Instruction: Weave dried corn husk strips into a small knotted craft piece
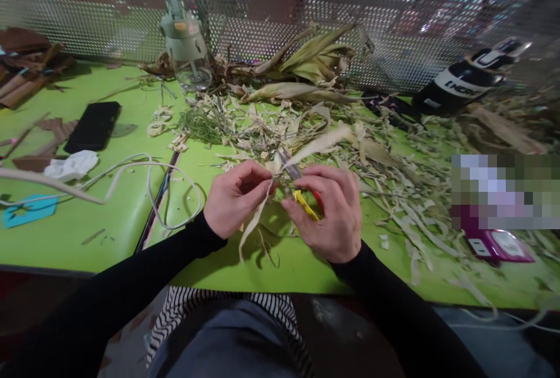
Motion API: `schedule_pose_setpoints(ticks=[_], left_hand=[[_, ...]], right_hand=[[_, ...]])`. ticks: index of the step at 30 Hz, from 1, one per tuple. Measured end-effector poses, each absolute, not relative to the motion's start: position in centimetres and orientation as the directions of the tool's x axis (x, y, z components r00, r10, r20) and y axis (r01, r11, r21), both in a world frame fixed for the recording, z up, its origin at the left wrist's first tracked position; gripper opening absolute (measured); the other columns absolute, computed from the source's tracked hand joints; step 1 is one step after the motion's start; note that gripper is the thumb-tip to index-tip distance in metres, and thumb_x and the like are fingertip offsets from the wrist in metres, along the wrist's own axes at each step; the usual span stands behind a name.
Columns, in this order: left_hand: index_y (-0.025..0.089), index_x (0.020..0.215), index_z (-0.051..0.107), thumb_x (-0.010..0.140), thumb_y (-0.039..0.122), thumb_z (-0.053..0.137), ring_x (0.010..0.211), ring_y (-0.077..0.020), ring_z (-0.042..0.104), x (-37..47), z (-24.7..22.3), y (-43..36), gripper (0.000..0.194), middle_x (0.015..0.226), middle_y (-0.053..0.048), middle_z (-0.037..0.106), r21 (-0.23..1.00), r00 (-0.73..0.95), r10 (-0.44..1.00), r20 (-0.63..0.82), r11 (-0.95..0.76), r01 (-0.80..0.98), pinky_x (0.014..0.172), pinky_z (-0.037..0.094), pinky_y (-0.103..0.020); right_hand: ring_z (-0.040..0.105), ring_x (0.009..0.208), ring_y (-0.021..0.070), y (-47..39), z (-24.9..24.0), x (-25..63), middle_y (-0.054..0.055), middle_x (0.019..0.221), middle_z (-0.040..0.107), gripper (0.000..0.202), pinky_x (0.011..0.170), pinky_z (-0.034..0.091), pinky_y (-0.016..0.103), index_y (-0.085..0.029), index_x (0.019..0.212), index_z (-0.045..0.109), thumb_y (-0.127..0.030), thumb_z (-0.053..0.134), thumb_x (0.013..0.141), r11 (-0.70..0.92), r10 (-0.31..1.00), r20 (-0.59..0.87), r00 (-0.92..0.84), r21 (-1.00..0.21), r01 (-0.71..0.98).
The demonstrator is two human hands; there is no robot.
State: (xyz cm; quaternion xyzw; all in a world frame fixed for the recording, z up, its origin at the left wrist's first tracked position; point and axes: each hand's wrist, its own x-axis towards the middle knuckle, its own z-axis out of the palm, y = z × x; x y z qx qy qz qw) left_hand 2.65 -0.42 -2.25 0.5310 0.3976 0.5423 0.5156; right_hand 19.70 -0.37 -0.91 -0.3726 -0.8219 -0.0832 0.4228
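My left hand (238,198) pinches a pale dried husk strip (254,227), whose loose end hangs down over the green table (210,267). My right hand (330,209) holds scissors with red and yellow handles (307,205). Their grey blades (290,165) point up and left, beside the husk piece between my hands. Where the blades meet the husk is too small to make out. Behind my hands lies a heap of husk scraps (262,127), with larger dried husks (315,63) at its back.
A clear-bottomed bottle (187,51) and a dark bottle (464,80) stand by the perforated metal screen (280,10). On the left are a black phone (93,126), a white cable (149,177) and a blue tag (30,210). A purple packet (499,245) is at the right.
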Motion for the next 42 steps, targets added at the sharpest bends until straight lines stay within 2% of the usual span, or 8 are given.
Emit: schedule_pose_setpoints(ticks=[3,8,10,25,30,36,39,42], left_hand=[[0.015,0.074,0.058,0.077,0.029,0.065,0.061,-0.0094,0.059,2.5,-2.1,-0.5,0.016,0.069,-0.002,0.064,0.979,0.077,0.976,0.202,-0.204,0.014,0.06,0.049,-0.021],[0.015,0.072,0.058,0.077,0.028,0.063,0.06,-0.0103,0.059,2.5,-1.9,-0.7,0.015,0.067,-0.002,0.065,0.957,0.058,0.972,0.226,-0.233,0.175,0.058,0.047,-0.02],[0.015,0.073,0.058,0.078,0.029,0.062,0.06,-0.0103,0.059,2.5,-1.9,-0.7,0.015,0.067,-0.002,0.066,0.948,0.065,0.97,0.234,-0.242,0.205,0.058,0.047,-0.02],[0.015,0.07,0.056,0.076,0.026,0.062,0.056,-0.0081,0.053,2.5,-1.6,-1.1,0.014,0.063,0.0,0.061,0.957,0.079,0.979,0.188,-0.201,0.209,0.054,0.043,-0.018],[0.015,0.07,0.055,0.075,0.026,0.065,0.057,-0.0075,0.053,2.6,-1.4,-1.0,0.016,0.063,0.001,0.06,0.983,0.089,0.987,0.136,-0.146,0.115,0.054,0.043,-0.018],[0.014,0.077,0.059,0.068,0.036,0.072,0.058,-0.0098,0.062,2.4,-1.3,-0.1,0.027,0.068,-0.001,0.067,0.961,0.196,0.98,-0.034,0.086,-0.263,0.059,0.052,-0.022],[0.014,0.076,0.059,0.065,0.037,0.076,0.06,-0.0118,0.065,2.3,-1.5,0.3,0.031,0.064,-0.001,0.067,0.902,0.266,0.956,-0.121,0.218,-0.372,0.059,0.054,-0.023],[0.014,0.078,0.061,0.067,0.033,0.075,0.059,-0.0103,0.065,2.2,-1.9,0.5,0.026,0.065,-0.001,0.068,0.879,0.281,0.948,-0.151,0.259,-0.401,0.06,0.054,-0.022]], right_hand=[[0.056,0.077,0.0208,-0.8,-0.9,19.4,0.007,0.084,0.063,0.024,0.07,0.042,0.036,-0.021,0.085,0.056,-0.043,0.062,0.079,0.735,0.493,0.775,-0.396,-0.128,0.666],[0.053,0.065,0.0162,-1.3,-1.3,18.5,0.002,0.07,0.063,0.008,0.063,0.042,0.031,-0.021,0.077,0.053,-0.022,0.061,0.08,0.757,0.57,0.678,-0.463,-0.215,0.617],[0.053,0.065,0.016,-1.3,-1.4,18.4,0.003,0.069,0.062,0.007,0.062,0.042,0.03,-0.021,0.078,0.053,-0.023,0.06,0.081,0.735,0.608,0.656,-0.448,-0.251,0.63],[0.044,0.057,0.0136,-1.0,-1.4,18.8,0.002,0.06,0.053,0.021,0.056,0.038,0.028,-0.019,0.061,0.05,-0.015,0.051,0.082,0.741,0.643,0.589,-0.49,-0.315,0.593],[0.044,0.057,0.0136,-1.2,-1.3,18.7,0.002,0.06,0.055,0.02,0.057,0.038,0.028,-0.019,0.062,0.05,-0.014,0.051,0.082,0.741,0.649,0.58,-0.493,-0.332,0.584],[0.053,0.067,0.0157,-0.9,-0.9,19.2,0.003,0.072,0.059,0.021,0.063,0.043,0.031,-0.02,0.078,0.055,-0.018,0.038,0.09,0.724,0.686,0.604,-0.406,-0.511,0.463],[0.054,0.074,0.0172,-0.4,-1.0,19.4,0.005,0.084,0.06,0.005,0.062,0.043,0.031,-0.02,0.089,0.055,-0.019,0.051,0.086,0.651,0.71,0.657,-0.255,-0.473,0.593],[0.056,0.083,0.0207,-0.1,-1.1,19.3,0.008,0.098,0.063,0.024,0.068,0.046,0.034,-0.02,0.102,0.056,-0.026,0.063,0.08,0.641,0.704,0.65,-0.285,-0.408,0.65]])
